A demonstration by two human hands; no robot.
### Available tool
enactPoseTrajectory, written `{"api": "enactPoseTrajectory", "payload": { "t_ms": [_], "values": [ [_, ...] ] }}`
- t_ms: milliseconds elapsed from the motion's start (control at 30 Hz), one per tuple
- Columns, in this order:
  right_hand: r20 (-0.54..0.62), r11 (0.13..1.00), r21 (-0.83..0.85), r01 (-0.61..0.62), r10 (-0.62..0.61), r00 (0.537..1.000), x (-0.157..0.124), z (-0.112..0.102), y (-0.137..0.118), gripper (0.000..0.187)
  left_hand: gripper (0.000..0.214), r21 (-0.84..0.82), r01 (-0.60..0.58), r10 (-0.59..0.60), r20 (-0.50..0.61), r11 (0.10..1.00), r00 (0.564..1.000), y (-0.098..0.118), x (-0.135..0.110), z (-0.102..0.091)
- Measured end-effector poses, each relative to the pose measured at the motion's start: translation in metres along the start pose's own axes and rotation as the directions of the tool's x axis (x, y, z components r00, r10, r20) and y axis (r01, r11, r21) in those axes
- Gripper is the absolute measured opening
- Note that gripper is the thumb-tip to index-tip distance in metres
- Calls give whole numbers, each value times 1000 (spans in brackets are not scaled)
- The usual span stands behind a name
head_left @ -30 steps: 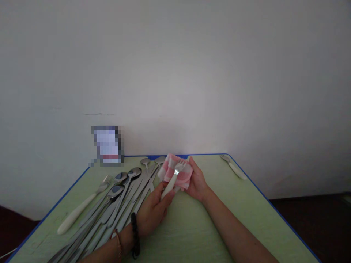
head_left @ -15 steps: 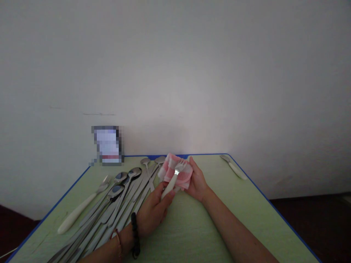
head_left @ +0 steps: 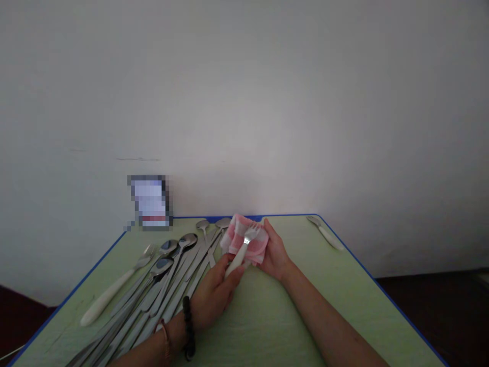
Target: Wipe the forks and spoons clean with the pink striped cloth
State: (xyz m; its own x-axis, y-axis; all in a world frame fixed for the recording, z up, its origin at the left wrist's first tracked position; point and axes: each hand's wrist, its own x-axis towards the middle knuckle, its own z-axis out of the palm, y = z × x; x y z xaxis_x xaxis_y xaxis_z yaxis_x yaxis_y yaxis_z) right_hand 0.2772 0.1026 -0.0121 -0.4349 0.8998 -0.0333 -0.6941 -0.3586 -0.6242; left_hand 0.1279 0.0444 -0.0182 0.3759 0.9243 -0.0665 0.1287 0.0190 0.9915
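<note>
My left hand (head_left: 217, 290) is closed on the white handle of a fork (head_left: 241, 252), whose metal tines point away and up to the right. Behind the tines lies a folded pink and white cloth (head_left: 233, 235). My right hand (head_left: 275, 253) grips the cloth at its right side, its thumb up along the edge and the other fingers hidden beneath. The fork's head rests against or just over the cloth; exact contact I cannot tell.
Several metal spoons (head_left: 187, 240) and knives lie in a pile at the left, beside another white-handled fork (head_left: 110, 295). One more white-handled fork (head_left: 324, 233) is at the far right. A blurred screen device (head_left: 151, 201) stands at the back left of the green, blue-edged table (head_left: 267, 326), before a wall.
</note>
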Motion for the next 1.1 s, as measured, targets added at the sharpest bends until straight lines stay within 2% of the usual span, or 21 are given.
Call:
{"api": "enactPoseTrajectory", "payload": {
  "t_ms": [133, 367, 1100],
  "values": [
    [-9, 1000, 2, 0, 0, 1000, 0, 0, 0, 48, 36, -27, 15, -14, 33, 1000, 999, 0, 0, 1],
    [-42, 1000, -6, -9, 9, 999, 0, -2, 0, 48, 38, -21, 27, -27, 23, 999, 999, 0, 0, 2],
    [-22, 1000, -13, -10, 10, 1000, 1, -2, 0, 48, 39, 6, 4, -5, 19, 1000, 1000, 2, -2, 1]
  ]
}}
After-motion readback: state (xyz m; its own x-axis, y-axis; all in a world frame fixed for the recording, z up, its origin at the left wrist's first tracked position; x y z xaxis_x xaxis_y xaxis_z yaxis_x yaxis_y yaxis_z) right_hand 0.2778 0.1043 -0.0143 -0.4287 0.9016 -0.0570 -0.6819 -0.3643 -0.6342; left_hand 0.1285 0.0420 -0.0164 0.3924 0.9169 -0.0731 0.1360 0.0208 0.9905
